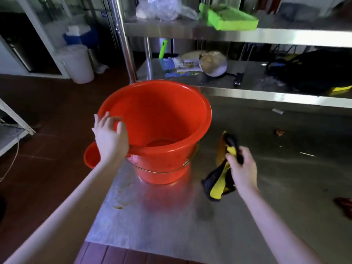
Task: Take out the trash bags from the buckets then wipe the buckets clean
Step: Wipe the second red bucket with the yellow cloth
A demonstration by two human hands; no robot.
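A big, round red plastic bucket [162, 119] stands upright on the shiny steel tabletop [152, 216], close to its left edge. The bucket's mouth is wide open, and the inside is bare red plastic all the way down to the bottom. A thin wire handle [163, 171] hangs down around its lower side. The left hand [110, 136] grips the near left part of the bucket's rim, with the thumb curled over to the inside and the other fingers on the outside. The right hand [242, 168] is to the right of the bucket, not touching it. Its fingers are closed tight around a soft black and yellow cloth [221, 185]. The cloth hangs down from the hand, low over the tabletop; I cannot tell if its end touches the steel. Past the left edge of the tabletop, lower down, a second red round plastic thing [91, 157] peeks out, partly hidden by the left wrist. A small yellow-brown smear [117, 207] is on the tabletop near the left edge. On the brown floor farther back stands a white tub [78, 63]. A bright green tray [228, 18] lies on the steel shelf above.
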